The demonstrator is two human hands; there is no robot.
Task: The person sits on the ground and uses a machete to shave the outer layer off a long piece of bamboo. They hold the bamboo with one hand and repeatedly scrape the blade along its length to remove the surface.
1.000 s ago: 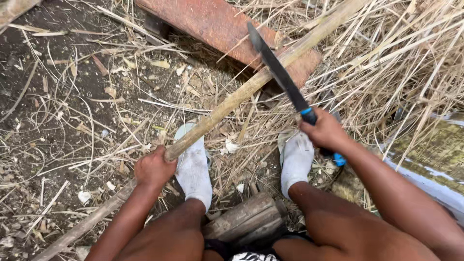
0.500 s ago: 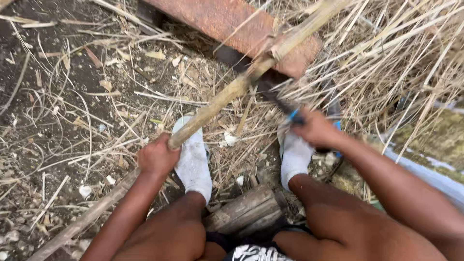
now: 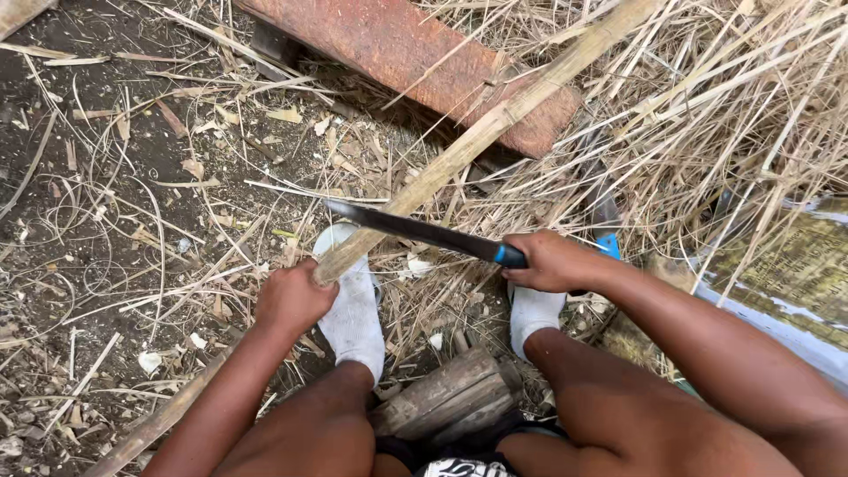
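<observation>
Bare soil strewn with dry straw (image 3: 707, 132) lies below. By the right hand (image 3: 552, 262), a machete (image 3: 415, 231) is gripped, now swung down across the bamboo pole (image 3: 477, 141), which the left hand (image 3: 290, 299) is closed around; earlier the blade was raised.

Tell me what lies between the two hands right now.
In the head view, the dark knife blade spans from the right hand toward the pole gripped by the left hand, above a white-socked foot.
</observation>
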